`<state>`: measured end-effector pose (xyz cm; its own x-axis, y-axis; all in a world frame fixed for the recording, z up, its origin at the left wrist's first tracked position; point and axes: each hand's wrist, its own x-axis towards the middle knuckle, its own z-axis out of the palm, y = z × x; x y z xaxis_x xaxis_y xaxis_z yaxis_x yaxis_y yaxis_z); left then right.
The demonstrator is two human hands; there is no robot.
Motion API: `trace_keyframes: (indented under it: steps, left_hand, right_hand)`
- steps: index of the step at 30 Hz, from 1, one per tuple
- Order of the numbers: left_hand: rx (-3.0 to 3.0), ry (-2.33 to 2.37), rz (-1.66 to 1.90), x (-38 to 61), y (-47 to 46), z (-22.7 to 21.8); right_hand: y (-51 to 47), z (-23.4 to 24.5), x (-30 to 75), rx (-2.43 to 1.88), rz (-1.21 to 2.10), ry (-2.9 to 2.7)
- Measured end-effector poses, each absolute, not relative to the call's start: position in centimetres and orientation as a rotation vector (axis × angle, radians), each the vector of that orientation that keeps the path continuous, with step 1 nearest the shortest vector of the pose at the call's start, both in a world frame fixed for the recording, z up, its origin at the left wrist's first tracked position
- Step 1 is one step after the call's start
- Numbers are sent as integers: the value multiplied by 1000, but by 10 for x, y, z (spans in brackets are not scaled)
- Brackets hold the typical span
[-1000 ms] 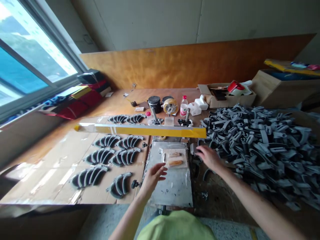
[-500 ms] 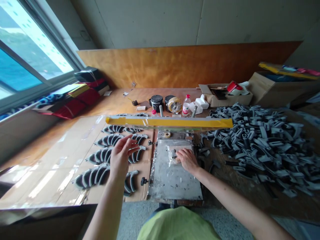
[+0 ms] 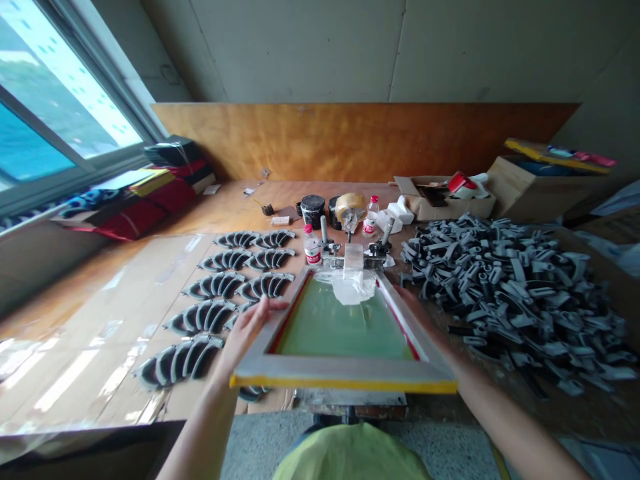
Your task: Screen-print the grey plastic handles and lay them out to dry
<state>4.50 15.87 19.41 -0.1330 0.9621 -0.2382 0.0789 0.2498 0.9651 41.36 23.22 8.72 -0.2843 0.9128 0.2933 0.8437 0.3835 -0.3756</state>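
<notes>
Frame [image 3: 345,370]: above the metal plate [image 3: 350,399], its green mesh [image 3: 325,333] carrying white paste [image 3: 353,288] at the far end.
Left hand [image 3: 253,325]: against the frame's left side, fingers outstretched; can't tell whether they grip.
Right hand [image 3: 409,301]: by its right side, fingers mostly hidden, grip unclear.
Cardboard [image 3: 135,293]: holds rows of curved gray pieces [image 3: 203,319].

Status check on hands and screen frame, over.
Left hand and right hand flanking screen frame, right partly hidden. White paste at far end of mesh. Frame hides most of metal plate.
</notes>
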Motion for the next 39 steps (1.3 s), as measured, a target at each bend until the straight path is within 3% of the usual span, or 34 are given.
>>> trace_keyframes:
  steps: [4, 9, 16, 26, 39]
  left_hand:
    - [935, 1479, 858, 46, 120, 136]
    - [939, 1508, 857, 57, 110, 88]
    - [925, 1472, 873, 56, 110, 85]
    - [914, 1430, 883, 56, 111, 79]
    - [1003, 1542, 870, 60, 109, 56]
  right_hand:
    - [259, 125, 418, -1530, 68, -2072]
    - [288, 147, 345, -1458, -76, -2417]
    - [296, 148, 335, -1636, 80, -2641]
    - [288, 131, 347, -1581, -150, -2747]
    - [259, 137, 314, -1945, 100, -2546]
